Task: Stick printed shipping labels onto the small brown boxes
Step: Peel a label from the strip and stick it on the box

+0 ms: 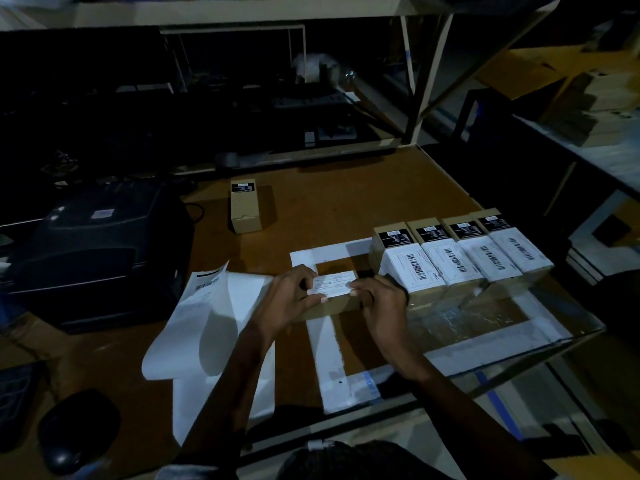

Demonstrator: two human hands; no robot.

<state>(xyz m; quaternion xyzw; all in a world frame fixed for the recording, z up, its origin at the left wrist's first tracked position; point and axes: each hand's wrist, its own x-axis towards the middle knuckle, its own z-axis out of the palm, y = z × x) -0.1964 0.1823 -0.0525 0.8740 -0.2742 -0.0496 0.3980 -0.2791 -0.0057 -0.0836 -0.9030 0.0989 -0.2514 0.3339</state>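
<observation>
hands (291, 296) (379, 301) curled, fingers (313, 299) pinching label (334, 285)

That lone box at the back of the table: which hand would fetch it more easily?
Probably the left hand: the lone box stands on its side; the right hand sits farther off.

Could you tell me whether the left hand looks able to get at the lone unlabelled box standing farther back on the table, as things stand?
Probably yes. The bare table between the left hand and the lone box holds nothing in the way. But that hand is busy pressing a label onto the box in front, so it must let go first.
</observation>
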